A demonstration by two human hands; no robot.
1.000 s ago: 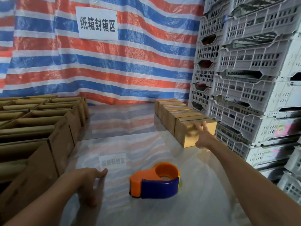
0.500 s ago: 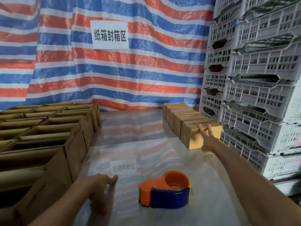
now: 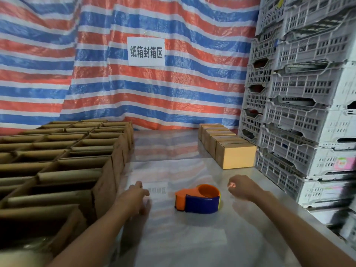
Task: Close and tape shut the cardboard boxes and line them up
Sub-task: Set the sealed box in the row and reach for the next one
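Observation:
An orange and blue tape dispenser [image 3: 197,199] lies on the shiny table [image 3: 173,237] between my hands. My left hand [image 3: 133,196] hangs just left of it, fingers loosely curled, holding nothing, close to the open boxes. My right hand [image 3: 243,186] hovers to the dispenser's right, fingers loosely bent and empty. A row of closed cardboard boxes [image 3: 236,156] runs back along the right side, lined up against the crates. Several open cardboard boxes [image 3: 63,162] fill the left side of the table.
Stacked white plastic crates [image 3: 300,105] wall off the right edge. A red, white and blue striped tarp [image 3: 134,89] with a paper sign [image 3: 146,51] hangs behind the table.
My right hand has pulled back from the nearest closed box toward the tape dispenser. The view has tilted up and shifted; my left hand stays near the open boxes.

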